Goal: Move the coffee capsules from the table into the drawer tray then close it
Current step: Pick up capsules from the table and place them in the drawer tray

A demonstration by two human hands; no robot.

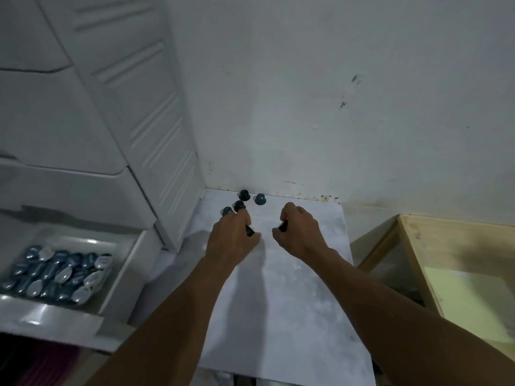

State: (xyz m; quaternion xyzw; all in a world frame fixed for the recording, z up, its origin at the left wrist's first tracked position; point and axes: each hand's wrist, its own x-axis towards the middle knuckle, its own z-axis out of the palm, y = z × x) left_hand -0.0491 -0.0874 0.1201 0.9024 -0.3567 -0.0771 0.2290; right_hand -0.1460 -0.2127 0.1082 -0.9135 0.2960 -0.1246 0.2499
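My left grip (232, 235) is clamped on a dark capsule (250, 230), my right grip (298, 229) on another. Black capsules (244, 195) and teal capsules (260, 199), small domes, stand on bench (278, 302).

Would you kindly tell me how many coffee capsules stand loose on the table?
4, near the wall: far black capsule, far teal capsule beside it, near black capsule, near teal capsule. The left hand and right hand each grip another dark one; hands may hide more.

capsules (58, 274): glossy foil | table (278, 302): matt white | crate (412, 238): bare wood
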